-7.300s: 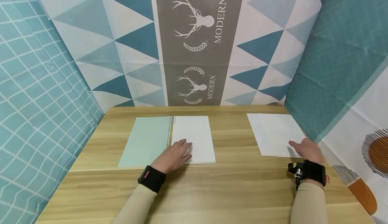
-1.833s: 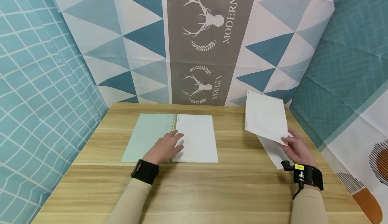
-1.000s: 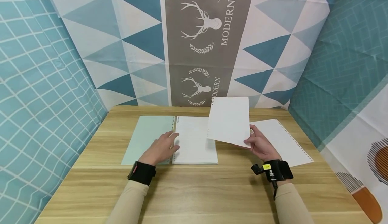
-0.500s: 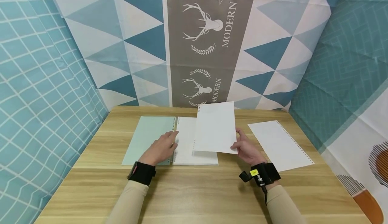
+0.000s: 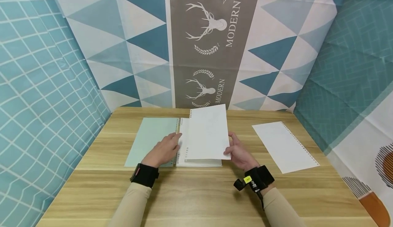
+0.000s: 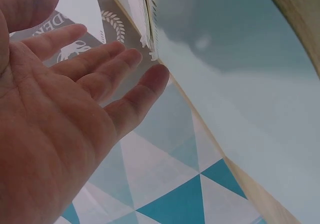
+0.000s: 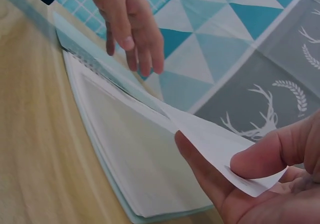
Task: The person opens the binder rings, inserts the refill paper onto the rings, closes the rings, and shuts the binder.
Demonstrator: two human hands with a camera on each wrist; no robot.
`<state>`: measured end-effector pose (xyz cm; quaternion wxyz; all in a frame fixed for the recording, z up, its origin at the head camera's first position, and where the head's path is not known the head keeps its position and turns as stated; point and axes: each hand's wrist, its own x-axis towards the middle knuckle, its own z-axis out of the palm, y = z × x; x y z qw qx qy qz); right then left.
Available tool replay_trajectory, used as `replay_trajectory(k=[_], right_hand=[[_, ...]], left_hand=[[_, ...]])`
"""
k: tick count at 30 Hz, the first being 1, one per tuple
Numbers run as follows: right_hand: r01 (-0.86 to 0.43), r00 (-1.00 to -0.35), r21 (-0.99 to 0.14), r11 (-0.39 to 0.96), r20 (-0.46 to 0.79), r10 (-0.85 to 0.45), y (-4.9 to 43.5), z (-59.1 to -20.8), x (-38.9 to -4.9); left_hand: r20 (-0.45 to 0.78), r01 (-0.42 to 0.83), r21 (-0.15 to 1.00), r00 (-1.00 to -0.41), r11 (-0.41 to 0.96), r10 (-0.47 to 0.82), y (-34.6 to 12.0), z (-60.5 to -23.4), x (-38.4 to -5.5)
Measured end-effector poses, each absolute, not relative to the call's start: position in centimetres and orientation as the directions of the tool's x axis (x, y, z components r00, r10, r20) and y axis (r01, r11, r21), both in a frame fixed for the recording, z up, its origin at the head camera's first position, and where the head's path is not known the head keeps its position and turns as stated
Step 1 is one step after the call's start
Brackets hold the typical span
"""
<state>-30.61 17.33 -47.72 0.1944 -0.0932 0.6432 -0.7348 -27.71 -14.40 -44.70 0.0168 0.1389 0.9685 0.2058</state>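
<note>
An open loose-leaf notebook lies on the table, its pale green cover [image 5: 151,138] on the left and its white page stack [image 5: 202,163] on the right. Over the stack my right hand [image 5: 241,153] pinches a loose punched sheet [image 5: 207,135] by its right edge, thumb on top and fingers beneath. The sheet's row of holes faces the notebook's rings; in the right wrist view the sheet [image 7: 215,149] bends slightly above the pages. My left hand [image 5: 162,150] hovers over the ring spine with relaxed fingers, holding nothing; the left wrist view shows its palm [image 6: 55,114].
Another white punched sheet [image 5: 284,146] lies tilted at the table's right, its holes along the right side. Patterned cloth [image 5: 202,46] hangs behind the wooden table [image 5: 196,196], and more cloth hangs at both sides.
My right hand has picked up one of the two sheets on the right and carried it left over the notebook pages. The other sheet now lies turned. My left hand has barely moved recently.
</note>
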Motion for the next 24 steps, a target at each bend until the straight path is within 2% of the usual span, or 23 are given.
replay_trajectory(k=[7, 14, 24], right_hand=[[0.178, -0.927, -0.979, -0.097, -0.134, -0.35, 15.7, -48.3, -30.2], [0.177, -0.926, -0.979, -0.099, -0.132, -0.354, 14.4, -48.8, -30.0], [0.195, -0.914, -0.975, -0.109, -0.141, -0.382, 14.3, -48.3, -30.0]], left_hand=[[0.01, 0.252, 0.398, -0.963, 0.882, 0.271, -14.3, -44.9, -27.7], [-0.01, 0.262, 0.381, -0.958, 0.887, 0.287, -14.4, -45.0, -27.6], [-0.042, 0.254, 0.428, -0.953, 0.867, 0.3, -14.5, -44.7, -27.6]])
